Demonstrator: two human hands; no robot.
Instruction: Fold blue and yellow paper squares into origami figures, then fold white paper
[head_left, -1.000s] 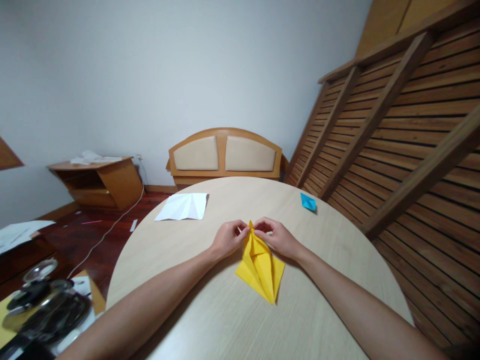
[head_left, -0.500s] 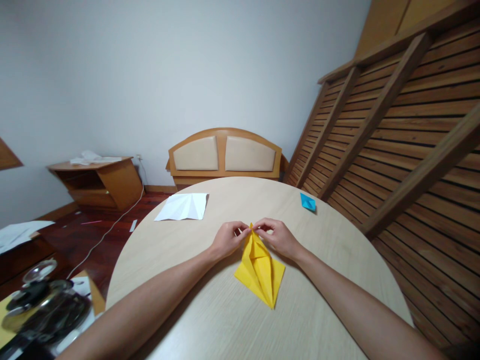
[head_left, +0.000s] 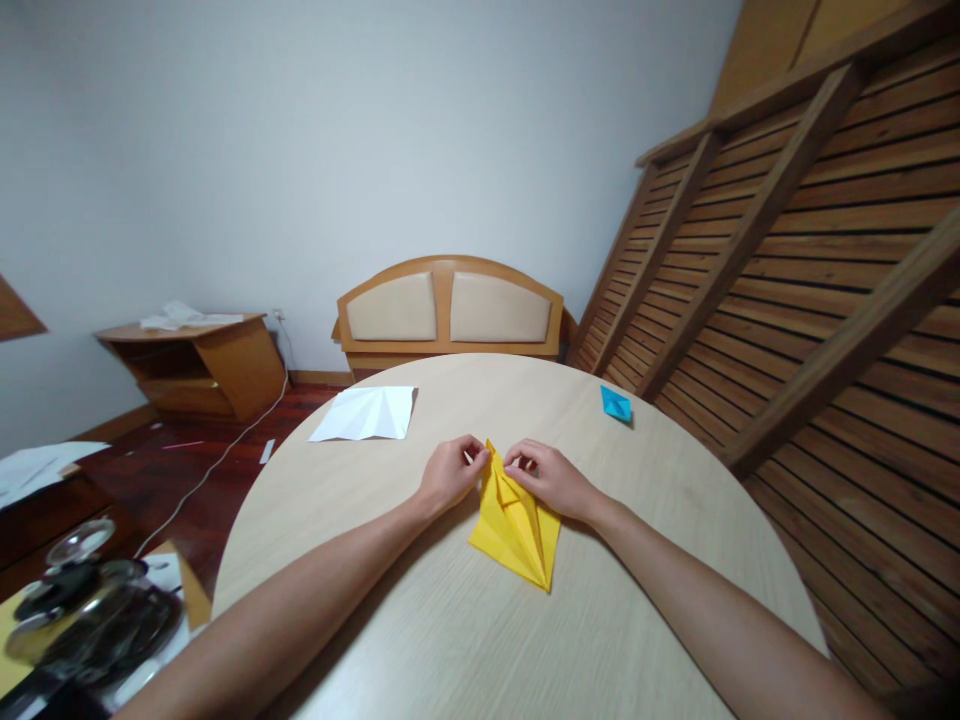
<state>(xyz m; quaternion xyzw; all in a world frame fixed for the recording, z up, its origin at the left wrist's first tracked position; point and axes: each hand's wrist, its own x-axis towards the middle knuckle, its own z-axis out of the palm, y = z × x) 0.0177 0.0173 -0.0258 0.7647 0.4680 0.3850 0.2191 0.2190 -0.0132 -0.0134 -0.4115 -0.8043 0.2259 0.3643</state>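
Yellow paper (head_left: 516, 530), head view: folded, creased; near the middle of the round table (head_left: 420, 630), narrow point to the far side.
Left hand (head_left: 452, 473): thumb and finger pinching the paper's far tip.
Right hand (head_left: 556, 480): fingertips pinching its right edge, just nearer.
White sheet (head_left: 364, 414): creased, far left.
Blue paper (head_left: 616, 405): folded small, far right.

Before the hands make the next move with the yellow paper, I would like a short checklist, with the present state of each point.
1. Left hand at the narrow far end of the folded yellow paper: ok.
2. Right hand at the paper's right side, near that end: ok.
3. Creases under the fingers sharp: cannot tell, they are covered.
4. Creased white paper apart from the hands: ok.
5. Small folded blue paper apart from the yellow one: ok.
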